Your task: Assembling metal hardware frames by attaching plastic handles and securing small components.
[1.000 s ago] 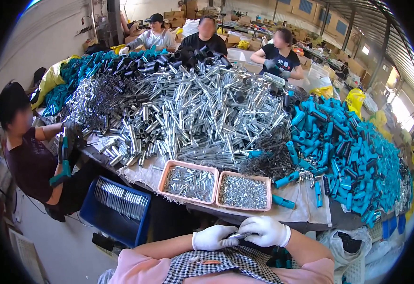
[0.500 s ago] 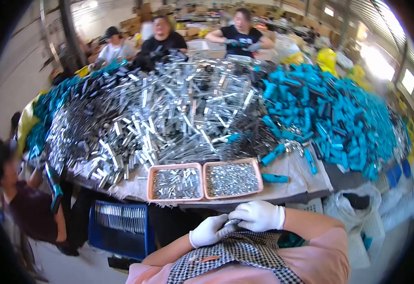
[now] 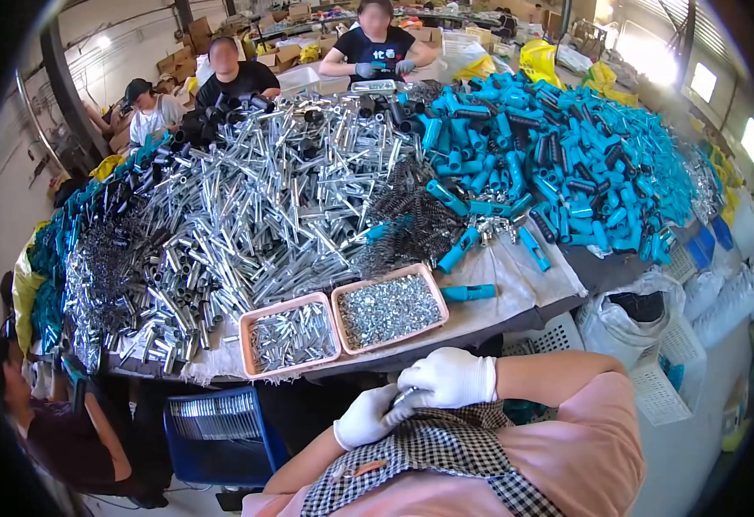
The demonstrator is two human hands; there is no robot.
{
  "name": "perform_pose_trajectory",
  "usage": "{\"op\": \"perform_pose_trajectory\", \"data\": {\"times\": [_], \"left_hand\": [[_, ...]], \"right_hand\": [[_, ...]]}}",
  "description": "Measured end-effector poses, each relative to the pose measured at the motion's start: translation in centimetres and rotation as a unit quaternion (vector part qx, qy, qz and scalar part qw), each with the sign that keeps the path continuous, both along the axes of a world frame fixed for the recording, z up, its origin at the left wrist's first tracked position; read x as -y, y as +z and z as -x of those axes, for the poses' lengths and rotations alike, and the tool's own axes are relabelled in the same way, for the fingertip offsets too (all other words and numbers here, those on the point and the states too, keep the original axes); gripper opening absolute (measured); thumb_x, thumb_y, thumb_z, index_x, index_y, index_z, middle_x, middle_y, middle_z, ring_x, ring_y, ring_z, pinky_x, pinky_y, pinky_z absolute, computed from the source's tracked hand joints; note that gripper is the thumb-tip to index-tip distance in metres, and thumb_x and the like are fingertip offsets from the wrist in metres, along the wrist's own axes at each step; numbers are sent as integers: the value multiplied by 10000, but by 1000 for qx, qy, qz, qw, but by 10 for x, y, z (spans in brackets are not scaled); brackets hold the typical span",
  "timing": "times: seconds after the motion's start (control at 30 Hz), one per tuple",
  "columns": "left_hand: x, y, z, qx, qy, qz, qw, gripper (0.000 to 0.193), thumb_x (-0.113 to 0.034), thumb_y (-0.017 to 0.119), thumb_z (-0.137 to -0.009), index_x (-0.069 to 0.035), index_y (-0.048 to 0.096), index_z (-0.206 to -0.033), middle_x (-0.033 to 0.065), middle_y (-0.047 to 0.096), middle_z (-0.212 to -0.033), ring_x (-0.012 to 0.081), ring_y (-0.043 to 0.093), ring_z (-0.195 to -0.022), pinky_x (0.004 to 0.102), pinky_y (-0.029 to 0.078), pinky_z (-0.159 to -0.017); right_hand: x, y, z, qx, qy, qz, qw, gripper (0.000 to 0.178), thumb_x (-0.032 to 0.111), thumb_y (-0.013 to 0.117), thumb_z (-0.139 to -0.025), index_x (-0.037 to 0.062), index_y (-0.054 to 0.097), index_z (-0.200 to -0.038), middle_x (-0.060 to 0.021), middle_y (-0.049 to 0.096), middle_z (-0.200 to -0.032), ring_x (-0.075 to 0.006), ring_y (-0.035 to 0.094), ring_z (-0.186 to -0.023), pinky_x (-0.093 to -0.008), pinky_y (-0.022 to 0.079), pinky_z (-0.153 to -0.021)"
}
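In white gloves, my left hand [image 3: 366, 419] and my right hand [image 3: 447, 377] meet close to my chest, in front of the checked apron [image 3: 420, 457]. Fingers of both are curled together around a small greyish piece that is mostly hidden, so its kind does not show. Just beyond my hands, at the table edge, stand two pink trays. The left tray [image 3: 246, 346] holds short silvery metal pins, the right tray [image 3: 440, 315] small shiny metal bits. A teal tubular handle [image 3: 470, 293] lies beside the right tray.
Heaps of metal tubes and rods [image 3: 265, 198], dark springs [image 3: 411, 211] and teal handles [image 3: 566, 164] cover the table. Co-workers sit or stand across it and at the left. A blue chair [image 3: 213, 470] is at lower left; a white sack [image 3: 609, 323] and crates stand right.
The whole view has turned a little to the right, so the table's things appear further left and tilted. My hands stay together, the piece between them now less visible.
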State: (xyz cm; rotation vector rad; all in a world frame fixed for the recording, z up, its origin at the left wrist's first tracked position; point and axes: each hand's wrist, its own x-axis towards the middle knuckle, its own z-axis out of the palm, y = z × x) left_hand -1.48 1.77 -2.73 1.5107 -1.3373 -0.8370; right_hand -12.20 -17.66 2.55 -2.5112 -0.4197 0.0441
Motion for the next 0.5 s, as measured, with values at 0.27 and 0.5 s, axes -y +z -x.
{"op": "perform_pose_trajectory", "data": {"times": [0.27,0.5], "left_hand": [[-7,-3,-17,-61,-78,-61,993,492,-446,634,-938,-3,611,-1151,153,663,-904,256,646,-798,359,508,-758],[4,2,2,-3,10,-12,1000,520,-452,609,-944,-7,567,-1210,250,652,-943,425,649,-862,425,517,-750]], "right_hand": [[-1,-8,-8,175,123,-87,973,165,153,649,-772,103,677,-926,-110,614,-913,-327,619,-791,-438,521,-710],[8,2,-2,24,20,-4,999,278,263,690,-805,95,674,-1026,-122,684,-855,-319,669,-781,-427,543,-703]]}}
